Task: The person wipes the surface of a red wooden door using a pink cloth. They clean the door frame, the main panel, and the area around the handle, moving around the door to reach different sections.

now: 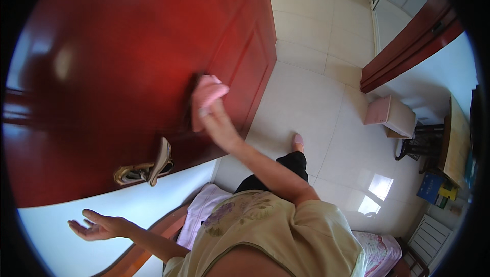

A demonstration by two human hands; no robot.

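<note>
A pink cloth is gripped in my right hand and pressed against the glossy red wooden door. Both cloth and hand look slightly blurred. Lower on the door, to the left of that hand, is a metal lever handle on a brass-coloured plate. My left hand hangs in the air below the door's edge, palm turned up, fingers apart, with nothing in it. A white wall lies behind it.
A curved wooden bed frame with lilac bedding stands close beside me. Pale floor tiles run through the doorway, past the red door frame. To the right are a pink bin, a desk and a blue box.
</note>
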